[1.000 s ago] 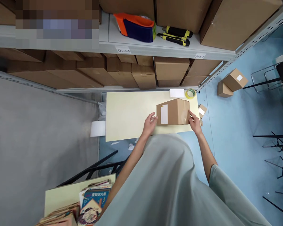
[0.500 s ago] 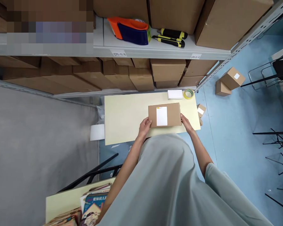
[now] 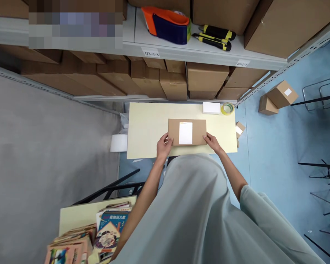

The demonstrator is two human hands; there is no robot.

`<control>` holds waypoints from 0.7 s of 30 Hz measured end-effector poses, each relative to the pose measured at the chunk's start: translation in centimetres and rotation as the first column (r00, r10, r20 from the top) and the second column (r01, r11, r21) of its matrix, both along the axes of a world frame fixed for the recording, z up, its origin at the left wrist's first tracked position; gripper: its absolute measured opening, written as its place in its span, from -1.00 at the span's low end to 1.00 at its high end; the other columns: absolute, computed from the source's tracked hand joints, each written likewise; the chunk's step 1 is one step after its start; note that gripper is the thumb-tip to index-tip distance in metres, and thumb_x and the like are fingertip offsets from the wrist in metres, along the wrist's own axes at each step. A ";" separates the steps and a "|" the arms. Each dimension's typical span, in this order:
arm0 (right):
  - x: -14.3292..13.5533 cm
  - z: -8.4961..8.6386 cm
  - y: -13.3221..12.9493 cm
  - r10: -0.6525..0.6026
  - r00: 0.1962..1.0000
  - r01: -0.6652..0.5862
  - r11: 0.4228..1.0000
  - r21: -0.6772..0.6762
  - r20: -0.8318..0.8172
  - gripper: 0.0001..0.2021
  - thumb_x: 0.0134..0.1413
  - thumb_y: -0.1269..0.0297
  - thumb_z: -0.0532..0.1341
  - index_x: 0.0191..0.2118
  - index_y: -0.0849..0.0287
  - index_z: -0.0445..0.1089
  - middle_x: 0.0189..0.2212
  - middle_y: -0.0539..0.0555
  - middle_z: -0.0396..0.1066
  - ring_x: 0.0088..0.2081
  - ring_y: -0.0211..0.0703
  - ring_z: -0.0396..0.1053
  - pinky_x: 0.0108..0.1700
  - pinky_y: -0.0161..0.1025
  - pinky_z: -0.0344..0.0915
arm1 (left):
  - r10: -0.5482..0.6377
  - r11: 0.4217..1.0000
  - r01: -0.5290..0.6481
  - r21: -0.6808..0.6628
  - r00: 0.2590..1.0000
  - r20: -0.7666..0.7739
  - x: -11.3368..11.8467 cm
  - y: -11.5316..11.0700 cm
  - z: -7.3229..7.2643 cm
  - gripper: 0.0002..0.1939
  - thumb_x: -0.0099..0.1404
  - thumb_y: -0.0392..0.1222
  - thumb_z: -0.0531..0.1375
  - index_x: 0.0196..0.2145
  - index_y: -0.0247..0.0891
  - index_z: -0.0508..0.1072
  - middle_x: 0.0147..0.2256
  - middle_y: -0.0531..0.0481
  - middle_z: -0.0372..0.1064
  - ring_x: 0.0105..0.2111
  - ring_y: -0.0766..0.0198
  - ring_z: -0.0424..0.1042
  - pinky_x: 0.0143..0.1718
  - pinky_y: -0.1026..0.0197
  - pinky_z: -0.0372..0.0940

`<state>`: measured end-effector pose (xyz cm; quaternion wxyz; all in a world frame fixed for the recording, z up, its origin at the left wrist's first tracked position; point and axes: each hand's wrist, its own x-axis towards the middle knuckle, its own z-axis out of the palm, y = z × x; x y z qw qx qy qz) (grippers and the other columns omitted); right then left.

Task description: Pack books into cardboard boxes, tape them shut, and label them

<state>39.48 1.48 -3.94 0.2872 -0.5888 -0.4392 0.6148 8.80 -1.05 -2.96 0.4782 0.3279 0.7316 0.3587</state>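
A flat brown cardboard box (image 3: 199,132) with a white label (image 3: 185,133) on its upper face is held level over the near half of a pale yellow table (image 3: 148,121). My left hand (image 3: 164,146) grips its left end near the front corner, thumb on top. At the opposite end, my right hand (image 3: 212,142) pinches the front right corner. The fingers under the box are hidden. Whether the box touches the tabletop I cannot tell.
A white box (image 3: 211,107) and a tape roll (image 3: 227,109) lie at the table's back right. Above is a shelf with cartons, a tape dispenser (image 3: 167,27) and box cutters (image 3: 213,37). Books (image 3: 110,233) are stacked at lower left. Cartons (image 3: 282,94) sit on the floor at right.
The box has shifted left across the table with both hands still on it, and it lies straighter. The camera view has turned a little, so the shelf and books appear further right.
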 end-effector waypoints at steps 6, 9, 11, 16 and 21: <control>4.4 -0.9 -1.3 -0.127 0.989 0.112 0.980 -0.167 -0.082 -0.26 0.20 -0.40 0.34 0.22 0.12 0.57 0.08 0.19 0.68 0.06 0.05 0.63 0.16 0.04 0.58 | -0.078 0.984 0.080 0.160 0.997 -0.016 2.0 0.4 1.5 -0.57 0.45 0.08 0.28 0.15 -0.16 0.63 0.24 -0.22 0.56 0.22 0.00 0.54 0.34 -0.09 0.40; 5.6 -1.1 -1.1 -0.142 0.989 0.130 0.971 -0.199 -0.048 -0.28 0.20 -0.38 0.35 0.19 0.15 0.58 0.09 0.23 0.67 0.08 0.05 0.63 0.19 0.04 0.56 | -0.011 0.999 0.008 0.035 0.998 0.063 2.4 1.5 0.5 -0.49 0.38 0.05 0.37 0.20 -0.21 0.57 0.25 -0.30 0.55 0.26 -0.08 0.53 0.36 -0.15 0.39; 5.9 -0.8 -0.7 -0.183 0.979 0.196 0.964 -0.177 0.087 -0.28 0.17 -0.33 0.38 0.18 0.20 0.58 0.14 0.30 0.64 0.13 0.09 0.60 0.26 0.11 0.51 | -0.012 1.000 0.011 0.004 0.993 0.121 2.7 2.0 -0.1 -0.44 0.35 0.03 0.39 0.23 -0.22 0.55 0.22 -0.32 0.57 0.23 -0.09 0.55 0.33 -0.17 0.42; 5.7 2.8 -0.3 -0.317 0.883 0.286 0.948 0.140 0.346 -0.30 0.20 -0.26 0.37 0.22 0.23 0.58 0.31 0.38 0.51 0.24 0.22 0.52 0.36 0.23 0.43 | -0.074 0.997 0.068 0.037 0.980 0.182 4.3 2.0 0.1 -0.37 0.31 0.13 0.39 0.23 -0.26 0.54 0.15 -0.29 0.62 0.13 -0.01 0.61 0.31 -0.16 0.43; 3.6 7.4 -0.9 -0.190 0.959 0.141 0.963 0.229 0.209 -0.36 0.32 -0.30 0.29 0.25 0.09 0.61 0.30 0.25 0.53 0.21 0.11 0.53 0.20 0.03 0.58 | -0.234 0.971 0.213 0.108 0.942 0.240 6.7 2.4 1.7 -0.38 0.31 0.20 0.36 0.17 -0.24 0.60 0.19 -0.23 0.62 0.12 -0.03 0.61 0.24 -0.12 0.48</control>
